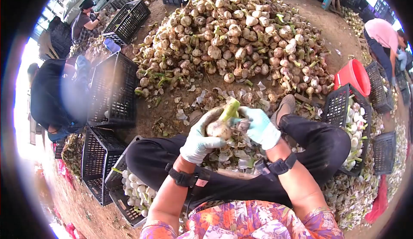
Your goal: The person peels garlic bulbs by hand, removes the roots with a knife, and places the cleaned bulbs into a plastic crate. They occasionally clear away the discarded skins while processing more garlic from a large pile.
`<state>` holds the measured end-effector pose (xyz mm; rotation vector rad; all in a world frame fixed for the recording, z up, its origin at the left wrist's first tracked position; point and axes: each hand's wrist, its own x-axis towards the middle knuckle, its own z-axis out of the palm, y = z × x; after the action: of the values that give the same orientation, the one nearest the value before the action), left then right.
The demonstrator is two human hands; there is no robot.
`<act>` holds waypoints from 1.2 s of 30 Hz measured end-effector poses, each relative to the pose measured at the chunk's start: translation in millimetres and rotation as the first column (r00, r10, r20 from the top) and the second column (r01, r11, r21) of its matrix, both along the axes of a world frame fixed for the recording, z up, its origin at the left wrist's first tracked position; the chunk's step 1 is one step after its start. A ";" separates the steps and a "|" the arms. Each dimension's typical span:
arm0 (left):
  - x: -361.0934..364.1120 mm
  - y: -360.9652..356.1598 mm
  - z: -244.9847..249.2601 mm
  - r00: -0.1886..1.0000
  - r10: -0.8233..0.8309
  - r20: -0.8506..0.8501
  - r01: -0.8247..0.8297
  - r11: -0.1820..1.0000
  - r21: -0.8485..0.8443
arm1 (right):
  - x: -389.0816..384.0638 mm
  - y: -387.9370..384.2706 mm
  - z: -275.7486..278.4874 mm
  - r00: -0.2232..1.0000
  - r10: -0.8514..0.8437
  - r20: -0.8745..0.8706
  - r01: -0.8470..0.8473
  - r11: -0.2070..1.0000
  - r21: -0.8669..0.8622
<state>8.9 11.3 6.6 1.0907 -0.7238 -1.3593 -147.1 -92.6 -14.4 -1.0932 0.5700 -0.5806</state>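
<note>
My left hand [201,138], in a pale, soiled glove, is closed around a garlic bulb [218,130] with a thick green stem [230,108] pointing up and away. Close against the stem, my right hand [259,128] in a matching glove has its fingers curled in. A brownish-purple patch shows at those fingertips, and I cannot make out whether it is skin, a bulb or dirt. Loose garlic peelings [236,155] lie under both hands, between my crossed legs. Beyond them rises a large heap of unpeeled garlic [232,37].
A black crate of cleaned garlic [355,129] stands right, beside a red bucket [355,76]. More white bulbs [137,191] fill a crate at my left. Black crates [114,90] line the left side. Other people [56,95] work left, far left and right.
</note>
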 end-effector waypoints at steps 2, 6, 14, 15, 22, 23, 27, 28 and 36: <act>-3.5 0.3 -2.6 0.976 0.015 -0.217 -0.009 1.000 0.029 | 8.2 15.1 -5.1 0.935 -0.307 -0.179 0.109 0.726 -0.679; -3.8 7.1 0.7 0.708 0.128 -0.695 -0.023 0.987 0.159 | 12.8 31.4 7.9 0.936 -0.333 -0.110 0.298 0.921 -0.252; -6.2 9.5 -20.0 0.892 0.435 0.124 -0.437 0.899 -0.013 | 14.1 36.5 9.4 0.905 -0.380 -0.194 0.249 0.840 -0.483; 0.0 6.1 -18.0 0.882 0.449 -0.144 -0.427 0.890 0.160 | 13.9 40.5 20.0 0.907 -0.373 -0.194 0.244 0.843 -0.479; 13.6 -6.9 -38.5 0.914 0.257 -0.313 -0.288 0.956 -0.056 | 7.3 42.1 17.7 0.982 -0.182 -0.049 0.172 0.972 -0.158; 9.2 -7.0 -10.1 0.967 0.240 -0.084 -0.240 0.971 0.005 | 5.8 39.9 23.5 0.984 -0.105 -0.145 0.056 0.951 -0.305; 18.2 4.6 -16.1 0.996 0.082 -0.035 -0.079 0.993 0.093 | 4.1 31.5 0.2 0.995 -0.078 0.055 0.067 0.983 0.172; 20.4 5.2 -17.4 0.986 0.128 -0.105 -0.123 0.991 0.056 | 1.9 20.7 -5.2 0.971 -0.158 -0.178 0.149 0.987 -0.067; 24.7 3.0 -1.9 0.890 0.122 -0.440 -0.133 0.991 0.006 | -10.5 6.5 -60.0 0.780 -0.416 -0.467 -0.160 0.589 -0.792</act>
<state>33.6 14.3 4.7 0.7540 -0.3270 -1.4116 -157.7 -86.1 -74.4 -2.1961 1.0245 -0.6261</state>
